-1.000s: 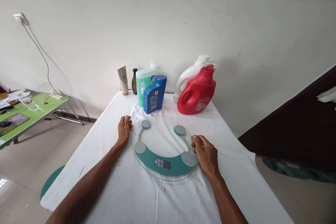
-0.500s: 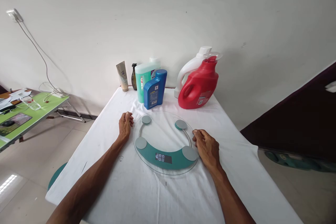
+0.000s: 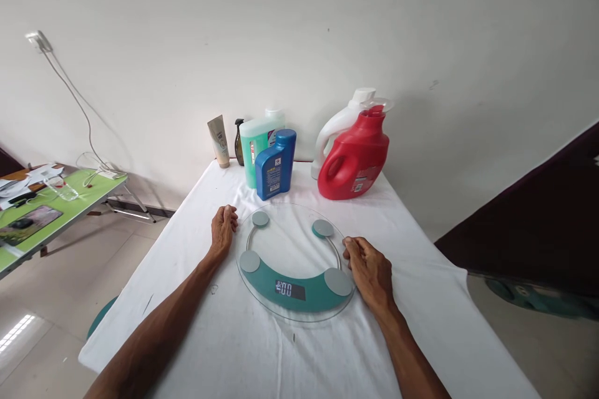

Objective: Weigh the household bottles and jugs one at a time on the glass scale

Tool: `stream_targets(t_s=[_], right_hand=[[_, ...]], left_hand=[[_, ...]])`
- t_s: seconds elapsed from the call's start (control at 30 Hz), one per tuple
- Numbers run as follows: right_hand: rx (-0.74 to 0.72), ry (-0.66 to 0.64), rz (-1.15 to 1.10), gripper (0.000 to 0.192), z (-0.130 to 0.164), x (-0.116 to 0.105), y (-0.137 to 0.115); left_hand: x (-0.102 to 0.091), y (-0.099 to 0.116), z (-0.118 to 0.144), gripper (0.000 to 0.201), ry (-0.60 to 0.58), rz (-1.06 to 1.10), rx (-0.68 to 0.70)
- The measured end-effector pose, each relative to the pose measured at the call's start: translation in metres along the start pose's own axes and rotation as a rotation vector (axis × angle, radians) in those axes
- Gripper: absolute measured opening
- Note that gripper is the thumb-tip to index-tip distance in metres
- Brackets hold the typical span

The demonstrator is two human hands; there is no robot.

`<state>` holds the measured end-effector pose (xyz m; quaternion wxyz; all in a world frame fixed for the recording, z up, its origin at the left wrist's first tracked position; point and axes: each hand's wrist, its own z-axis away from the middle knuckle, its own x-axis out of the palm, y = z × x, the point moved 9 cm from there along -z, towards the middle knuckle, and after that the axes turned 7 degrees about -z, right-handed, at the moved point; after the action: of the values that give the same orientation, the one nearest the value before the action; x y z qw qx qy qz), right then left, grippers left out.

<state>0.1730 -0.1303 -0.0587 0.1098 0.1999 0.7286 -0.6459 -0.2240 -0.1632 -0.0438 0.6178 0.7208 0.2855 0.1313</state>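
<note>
Glass at centre stage, folks: a round scale (image 3: pixel 313 293) lies flat on the white cloth (image 3: pixel 234 336), its display (image 3: pixel 290 290) lit with 0s. Call 12 o'clock the wall side. At 10, just beside the rim, sits the left hand (image 3: pixel 223 229), half curled, its palm turned out of sight, nothing visible in its grasp. Over at 3, the right hand (image 3: pixel 372 271) has its fingers bent in, thumb right by the rim; touching or just clear, I can't tell.

Danger here? I'd say a nudge from that right hand could skid the glass over loose cloth, and fingers leaning on the rim could spoil the reading. A shove towards 12 might knock the blue bottle (image 3: pixel 275 168), which stands near the far edge. Crowding in at 11 are the green bottle (image 3: pixel 249 156), dark spray bottle (image 3: pixel 239 144) and tube (image 3: pixel 218 142); at 1, the red jug (image 3: pixel 355 159) blocks part of the white bottle (image 3: pixel 340 120). Well apart, towards 10: a green-topped side table (image 3: pixel 96 186).
</note>
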Motion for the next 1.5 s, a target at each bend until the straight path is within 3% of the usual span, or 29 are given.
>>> stream_targets(t_s=[0.3,0.47,0.67,0.77,0.87,0.97,1.1,1.23,1.33,1.5], right_hand=[[0.002,-0.008,0.019,0.048,-0.001,-0.001,0.001],[0.03,-0.008,0.017,0.046,0.0,-0.003,-0.002],[0.08,-0.006,-0.014,0.049,0.0,-0.003,0.001],[0.085,-0.003,-0.017,0.05,0.0,-0.004,0.002],[0.095,-0.002,-0.015,0.048,0.001,-0.005,0.0],[0.109,0.003,-0.008,0.047,0.002,-0.005,-0.002],[0.123,0.013,-0.02,0.048,0.003,-0.006,-0.003],[0.139,0.027,-0.048,0.048,0.003,-0.008,-0.002],[0.151,0.021,-0.068,0.048,0.002,-0.008,-0.002],[0.16,0.025,-0.101,0.048,0.0,-0.007,0.001]], left_hand=[[0.003,-0.009,-0.006,0.059,0.001,-0.012,-0.005],[0.009,-0.01,-0.014,0.057,-0.054,-0.049,-0.029],[0.006,-0.009,-0.021,0.063,-0.07,0.037,-0.076],[0.007,0.004,-0.031,0.066,-0.072,0.006,-0.053],[0.011,0.035,-0.049,0.062,-0.04,-0.084,0.081],[0.031,0.068,-0.068,0.059,-0.038,-0.163,0.244],[0.079,0.092,-0.087,0.069,-0.126,-0.221,0.381],[0.112,0.091,-0.104,0.06,-0.083,-0.251,0.354],[0.121,0.083,-0.116,0.056,-0.024,-0.253,0.261],[0.13,0.071,-0.128,0.064,-0.049,-0.13,0.196]])
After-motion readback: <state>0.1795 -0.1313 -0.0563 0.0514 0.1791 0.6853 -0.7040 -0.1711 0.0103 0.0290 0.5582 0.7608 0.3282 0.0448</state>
